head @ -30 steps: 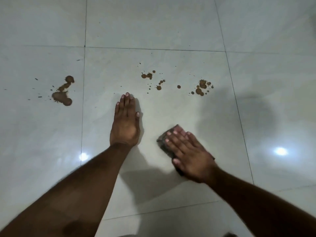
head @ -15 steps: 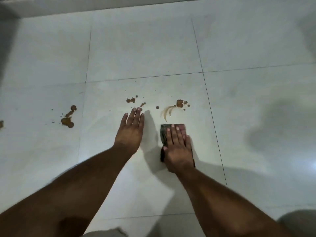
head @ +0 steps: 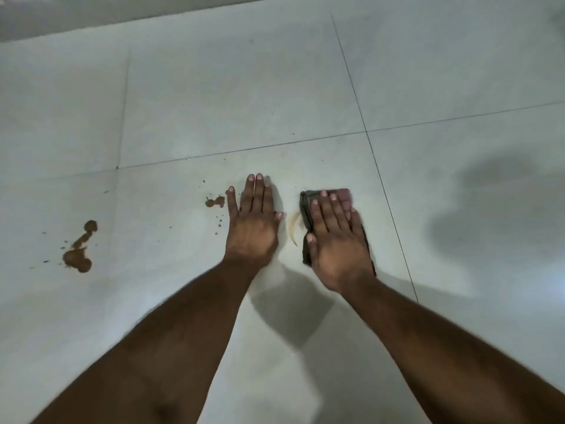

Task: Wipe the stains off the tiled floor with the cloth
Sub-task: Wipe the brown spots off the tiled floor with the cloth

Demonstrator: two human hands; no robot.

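Observation:
My right hand point(head: 336, 240) presses flat, fingers straight, on a dark folded cloth point(head: 306, 206) with a pinkish far corner, on the pale tiled floor point(head: 214, 102). A thin curved brown smear point(head: 294, 229) lies just left of the cloth. My left hand point(head: 252, 221) rests flat on the tile beside it, fingers straight. A small brown stain point(head: 215, 201) with scattered specks sits just left of my left hand. A larger brown stain point(head: 79, 249) lies further left on the neighbouring tile.
Dark grout lines point(head: 382, 179) cross the floor to the right of and beyond my hands. A wall base point(head: 91, 13) runs along the top left. Grey shadows point(head: 489, 209) fall on the tiles at the right.
My right hand has pushed the cloth forward over the right-hand stains, leaving only a curved smear. My left hand has shifted forward, beside the middle stain. The view has tilted up.

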